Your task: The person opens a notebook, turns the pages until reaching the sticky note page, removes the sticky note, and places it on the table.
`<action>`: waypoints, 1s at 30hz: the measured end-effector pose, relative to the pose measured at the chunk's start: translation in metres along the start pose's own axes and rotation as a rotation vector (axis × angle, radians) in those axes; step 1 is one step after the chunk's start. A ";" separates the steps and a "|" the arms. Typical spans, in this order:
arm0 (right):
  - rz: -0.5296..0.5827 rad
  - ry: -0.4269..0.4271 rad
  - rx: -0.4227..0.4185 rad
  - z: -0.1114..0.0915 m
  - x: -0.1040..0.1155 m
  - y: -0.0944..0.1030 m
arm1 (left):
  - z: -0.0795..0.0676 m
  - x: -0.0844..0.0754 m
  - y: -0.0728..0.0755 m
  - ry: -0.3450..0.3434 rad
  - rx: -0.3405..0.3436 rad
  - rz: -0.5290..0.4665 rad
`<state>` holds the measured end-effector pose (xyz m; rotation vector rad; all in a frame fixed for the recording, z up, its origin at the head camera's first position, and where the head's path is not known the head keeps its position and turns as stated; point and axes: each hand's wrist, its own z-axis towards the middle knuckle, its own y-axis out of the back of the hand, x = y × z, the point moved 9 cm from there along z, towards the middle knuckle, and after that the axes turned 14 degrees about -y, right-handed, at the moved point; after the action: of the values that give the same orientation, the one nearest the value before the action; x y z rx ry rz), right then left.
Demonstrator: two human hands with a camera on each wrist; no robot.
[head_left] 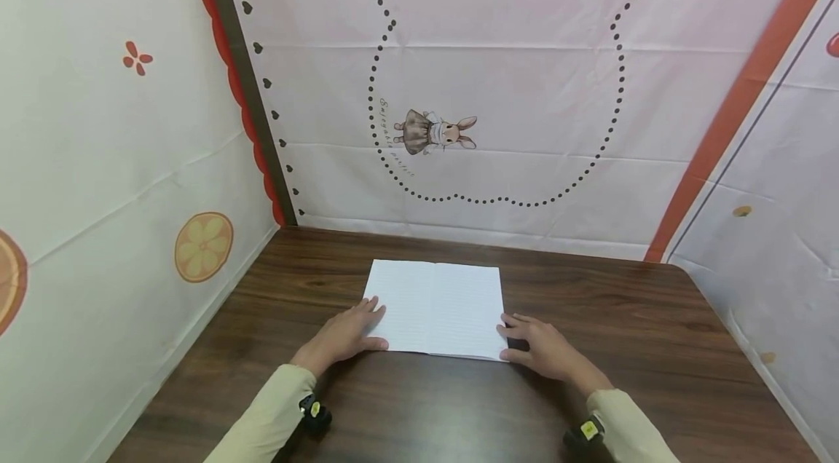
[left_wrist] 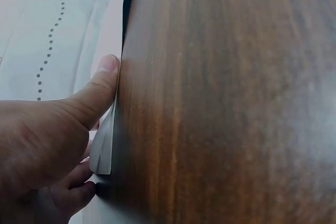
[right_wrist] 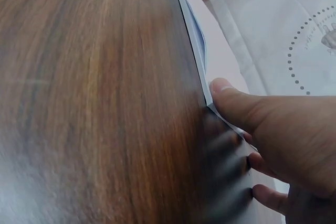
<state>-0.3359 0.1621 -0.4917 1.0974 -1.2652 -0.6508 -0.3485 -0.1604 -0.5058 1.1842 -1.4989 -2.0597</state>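
An open notebook with white lined pages lies flat on the brown wood table, its fold running away from me. My left hand rests at its left side, fingertips over the edge of the left page and thumb on the page near the front edge. Across from it, my right hand touches the right side. The right thumb lies on the page by the front corner, and the other fingers spread along the outer edge. Close up, the front edges of the pages stand slightly apart.
The wood table reaches back to a pale cloth wall printed with a rabbit and dotted lines. Further cloth walls stand at the left and right. Black devices are worn at the wrists.
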 end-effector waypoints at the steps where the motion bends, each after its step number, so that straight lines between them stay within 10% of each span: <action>1: 0.006 -0.006 -0.001 0.000 0.000 -0.001 | -0.001 0.001 0.000 0.004 0.000 0.001; 30: 0.109 -0.149 -0.161 -0.002 -0.002 -0.007 | 0.000 0.001 0.000 -0.002 0.038 0.122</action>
<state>-0.3338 0.1620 -0.4988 0.8542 -1.3648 -0.7482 -0.3490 -0.1605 -0.5065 1.0759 -1.5775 -1.9612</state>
